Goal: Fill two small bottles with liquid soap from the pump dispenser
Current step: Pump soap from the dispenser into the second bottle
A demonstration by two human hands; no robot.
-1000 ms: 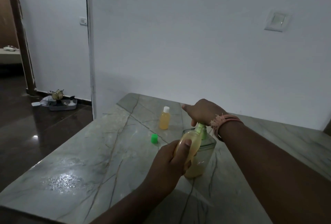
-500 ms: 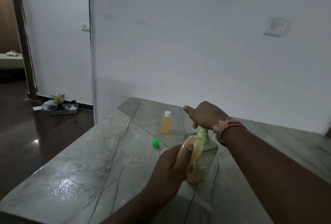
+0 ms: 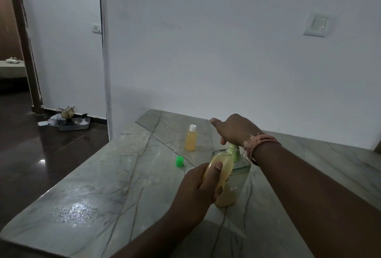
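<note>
1. While only the head view exists, it shows enough: the left hand (image 3: 198, 187) holds a small clear bottle of yellow soap (image 3: 219, 168), fingers curled round it and thumb across the front, tilted so its mouth sits up at the pale green pump nozzle (image 3: 234, 150).
2. The right hand (image 3: 235, 131) rests on top of the pump head. Its fingers look loosely curled over it with the index pointing out; the contact itself is hidden, so I cannot tell how they grip.
3. The clear square pump dispenser (image 3: 237, 183) stands on the grey veined marble tabletop (image 3: 103, 185), roughly a third full by the look of it.
4. A second small bottle with a white cap (image 3: 191, 138) stands behind, already yellow and closed. A loose green cap (image 3: 179, 161) lies near it.
5. Judgement: second fill nearly done.
6. Risks: bottle looks close to full, so one more stroke could overflow onto fingers and tabletop; mouth drifting off the nozzle would spill; a hard press could tip the dispenser.
</note>
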